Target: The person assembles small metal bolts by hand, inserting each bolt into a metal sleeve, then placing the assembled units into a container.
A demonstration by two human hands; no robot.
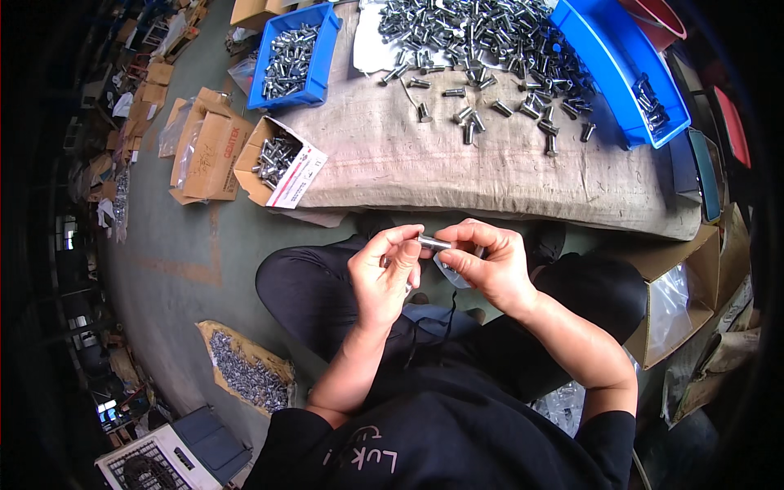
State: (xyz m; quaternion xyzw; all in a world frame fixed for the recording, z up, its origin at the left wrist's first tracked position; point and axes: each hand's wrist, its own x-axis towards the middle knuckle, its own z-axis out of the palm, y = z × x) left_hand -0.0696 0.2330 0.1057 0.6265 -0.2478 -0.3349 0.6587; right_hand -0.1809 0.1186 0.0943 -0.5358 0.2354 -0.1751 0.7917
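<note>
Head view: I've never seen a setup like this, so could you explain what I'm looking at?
There is no robot here, just a seated person's bare hands. The one picture comes from a wide fisheye camera on their head, looking down, so straight edges bend near the rim. The left hand and right hand hold a shiny silver metal bolt between them. Ahead, a surface covered in beige cloth bears a loose heap of silver metal bolts, a rectangular blue plastic bin of bolts on the left and a long blue plastic tray on the right.
</note>
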